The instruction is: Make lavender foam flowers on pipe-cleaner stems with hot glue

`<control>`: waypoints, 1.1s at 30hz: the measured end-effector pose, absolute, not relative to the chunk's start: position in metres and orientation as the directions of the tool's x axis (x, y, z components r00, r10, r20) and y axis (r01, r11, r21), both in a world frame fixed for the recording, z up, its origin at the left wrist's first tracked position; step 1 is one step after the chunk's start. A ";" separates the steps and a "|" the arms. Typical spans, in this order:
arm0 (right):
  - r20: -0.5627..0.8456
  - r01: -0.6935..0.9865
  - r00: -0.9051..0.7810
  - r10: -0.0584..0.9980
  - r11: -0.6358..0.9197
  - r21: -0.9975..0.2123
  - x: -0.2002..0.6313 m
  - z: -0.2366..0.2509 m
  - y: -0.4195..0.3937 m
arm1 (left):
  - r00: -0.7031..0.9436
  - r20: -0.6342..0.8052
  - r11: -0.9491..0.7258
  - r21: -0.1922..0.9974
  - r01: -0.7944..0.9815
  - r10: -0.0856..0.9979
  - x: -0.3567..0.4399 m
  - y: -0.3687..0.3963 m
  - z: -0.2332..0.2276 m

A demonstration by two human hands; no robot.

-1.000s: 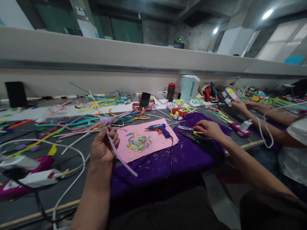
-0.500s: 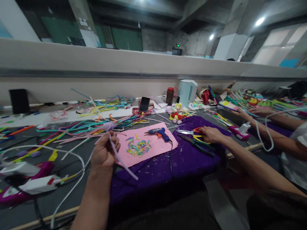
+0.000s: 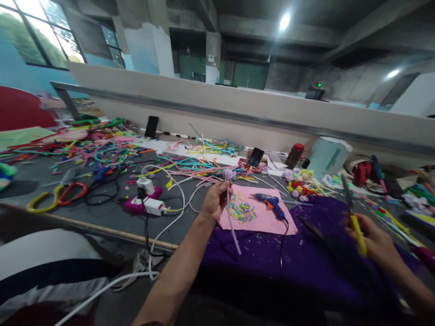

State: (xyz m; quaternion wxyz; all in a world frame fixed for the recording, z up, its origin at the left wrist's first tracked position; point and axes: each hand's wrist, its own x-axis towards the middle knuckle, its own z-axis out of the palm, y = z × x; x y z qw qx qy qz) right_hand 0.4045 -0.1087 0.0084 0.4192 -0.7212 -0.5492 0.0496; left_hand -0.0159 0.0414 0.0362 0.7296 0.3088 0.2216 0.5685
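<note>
Lilac pipe-cleaner flower [image 3: 229,174] is standing upright, its stem pinched in the left hand [image 3: 215,199]; at three o'clock, the blurred right hand [image 3: 374,240] is gripping yellow-handled scissors [image 3: 353,217] over purple cloth [image 3: 272,267].

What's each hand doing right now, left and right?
Left hand: closed on the lilac stem, held upright.
Right hand: closed on yellow-handled scissors; blurred by motion.
</note>
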 end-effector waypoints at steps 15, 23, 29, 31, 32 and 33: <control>0.495 0.456 0.086 0.864 0.408 -0.791 0.191 0.047 -0.020 | 0.437 0.056 0.292 0.666 -0.686 0.898 0.030 0.030 0.057; 0.514 0.634 0.151 0.845 0.316 -0.706 0.194 0.019 -0.022 | 0.398 0.012 0.244 0.773 -0.585 0.917 0.041 0.024 0.036; 0.642 0.746 0.069 0.763 0.388 -0.541 0.188 0.024 -0.026 | 0.317 0.062 0.140 0.806 -0.574 0.946 0.038 0.025 0.037; 0.654 0.767 0.057 0.754 0.387 -0.512 0.186 0.023 -0.027 | 0.315 0.106 0.101 0.812 -0.574 0.943 0.037 0.025 0.036; 0.656 0.774 0.056 0.753 0.382 -0.505 0.185 0.022 -0.027 | 0.316 0.125 0.084 0.815 -0.573 0.941 0.037 0.026 0.035; 0.656 0.780 0.057 0.753 0.376 -0.500 0.184 0.022 -0.027 | 0.313 0.139 0.068 0.820 -0.569 0.940 0.036 0.026 0.034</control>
